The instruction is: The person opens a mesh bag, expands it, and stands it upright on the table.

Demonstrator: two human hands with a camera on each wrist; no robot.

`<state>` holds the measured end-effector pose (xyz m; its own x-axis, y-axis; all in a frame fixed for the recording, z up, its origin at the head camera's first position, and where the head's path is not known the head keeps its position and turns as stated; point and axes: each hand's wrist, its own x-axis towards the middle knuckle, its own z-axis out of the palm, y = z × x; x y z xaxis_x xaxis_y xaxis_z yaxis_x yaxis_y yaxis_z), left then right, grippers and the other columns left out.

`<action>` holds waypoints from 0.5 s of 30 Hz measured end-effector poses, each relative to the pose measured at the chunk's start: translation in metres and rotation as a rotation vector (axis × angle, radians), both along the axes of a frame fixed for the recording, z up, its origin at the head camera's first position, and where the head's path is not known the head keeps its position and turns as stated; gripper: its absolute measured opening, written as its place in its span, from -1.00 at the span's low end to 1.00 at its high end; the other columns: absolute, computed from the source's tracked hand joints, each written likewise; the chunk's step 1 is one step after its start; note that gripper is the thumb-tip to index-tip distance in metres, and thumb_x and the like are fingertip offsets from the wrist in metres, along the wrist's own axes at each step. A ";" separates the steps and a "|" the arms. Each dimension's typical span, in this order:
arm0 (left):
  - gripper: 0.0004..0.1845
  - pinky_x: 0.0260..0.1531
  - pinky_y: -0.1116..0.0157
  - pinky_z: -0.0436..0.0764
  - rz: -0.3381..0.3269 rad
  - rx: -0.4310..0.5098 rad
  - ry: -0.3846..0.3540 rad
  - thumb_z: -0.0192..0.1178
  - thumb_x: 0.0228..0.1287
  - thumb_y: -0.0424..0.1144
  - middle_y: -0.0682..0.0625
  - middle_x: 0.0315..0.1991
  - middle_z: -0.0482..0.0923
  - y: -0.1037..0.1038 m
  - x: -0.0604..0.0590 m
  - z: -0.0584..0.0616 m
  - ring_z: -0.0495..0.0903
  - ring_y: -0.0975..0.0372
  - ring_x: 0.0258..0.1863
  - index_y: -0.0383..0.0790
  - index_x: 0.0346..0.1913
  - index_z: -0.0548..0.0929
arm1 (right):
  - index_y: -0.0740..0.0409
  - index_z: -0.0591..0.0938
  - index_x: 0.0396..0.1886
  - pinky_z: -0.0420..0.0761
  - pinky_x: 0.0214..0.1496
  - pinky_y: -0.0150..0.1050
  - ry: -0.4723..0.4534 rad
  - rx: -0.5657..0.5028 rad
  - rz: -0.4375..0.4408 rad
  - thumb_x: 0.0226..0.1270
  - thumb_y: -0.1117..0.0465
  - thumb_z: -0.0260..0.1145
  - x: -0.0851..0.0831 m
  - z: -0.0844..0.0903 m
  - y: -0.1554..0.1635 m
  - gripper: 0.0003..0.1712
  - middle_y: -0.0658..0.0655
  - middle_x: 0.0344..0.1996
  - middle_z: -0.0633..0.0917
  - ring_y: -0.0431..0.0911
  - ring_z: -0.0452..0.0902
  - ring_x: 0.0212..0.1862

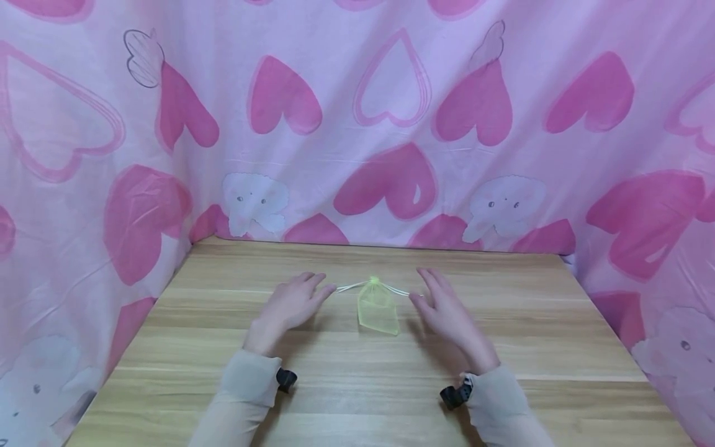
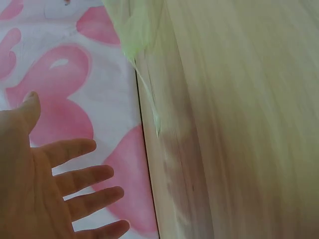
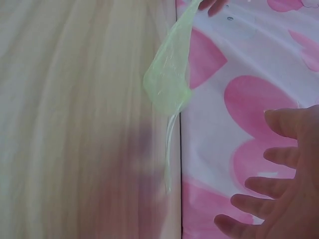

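A small sheer yellow drawstring pouch (image 1: 378, 308) lies on the wooden table, its neck gathered tight at the far end. White cords (image 1: 352, 285) stretch out from the neck to both sides. My left hand (image 1: 292, 303) is spread beside the left cord's end, and the left wrist view shows its fingers (image 2: 89, 194) straight and apart with nothing in them. On the other side, my right hand (image 1: 447, 310) hovers by the right cord's end. Its fingers (image 3: 266, 186) are extended and hold nothing in the right wrist view, where the pouch (image 3: 169, 79) and its hanging cord (image 3: 169, 149) also appear.
The wooden table (image 1: 357, 385) runs back to a pink heart-print curtain (image 1: 341, 155) that encloses the back and both sides. Black wrist cameras (image 1: 287, 379) sit on the cuffs of both sleeves.
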<state>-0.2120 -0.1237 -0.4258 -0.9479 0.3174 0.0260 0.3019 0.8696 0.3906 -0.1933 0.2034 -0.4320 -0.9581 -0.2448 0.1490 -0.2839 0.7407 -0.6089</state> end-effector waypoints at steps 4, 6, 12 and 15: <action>-0.37 0.20 -0.04 0.39 -0.029 -0.009 0.012 -0.10 0.48 0.20 -0.18 0.25 0.47 0.015 -0.007 -0.003 0.43 -0.04 0.25 -0.20 0.34 0.46 | 0.12 0.17 0.51 0.09 0.41 0.18 -0.013 -0.047 -0.003 0.50 -0.06 0.12 -0.009 -0.003 -0.006 -0.27 0.28 0.46 0.18 0.20 0.07 0.45; -0.41 0.17 -0.02 0.43 -0.048 -0.016 0.016 -0.02 0.47 0.14 -0.17 0.22 0.50 0.023 -0.011 -0.004 0.46 -0.02 0.22 -0.20 0.33 0.48 | 0.14 0.20 0.50 0.13 0.40 0.17 -0.014 -0.078 0.001 0.50 -0.01 0.14 -0.013 -0.004 -0.009 -0.30 0.28 0.44 0.22 0.20 0.14 0.42; -0.50 0.16 0.03 0.45 -0.067 -0.008 0.002 0.08 0.45 0.01 -0.12 0.19 0.54 0.042 -0.018 -0.009 0.50 0.01 0.19 -0.21 0.30 0.50 | 0.17 0.32 0.43 0.25 0.35 0.16 -0.051 -0.162 0.022 0.50 0.03 0.15 -0.025 -0.009 -0.019 -0.39 0.28 0.38 0.32 0.24 0.35 0.29; -0.51 0.17 0.01 0.45 -0.070 0.021 -0.024 0.08 0.45 -0.02 -0.12 0.18 0.55 0.052 -0.022 -0.011 0.50 0.00 0.19 -0.23 0.29 0.50 | 0.14 0.36 0.40 0.32 0.31 0.14 -0.085 -0.194 0.020 0.51 0.03 0.15 -0.030 -0.012 -0.024 -0.43 0.26 0.35 0.36 0.22 0.38 0.28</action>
<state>-0.2344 -0.0714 -0.4363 -0.9240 0.3821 0.0111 0.3517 0.8384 0.4164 -0.2230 0.1790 -0.4445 -0.9644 -0.2383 0.1144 -0.2391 0.6019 -0.7619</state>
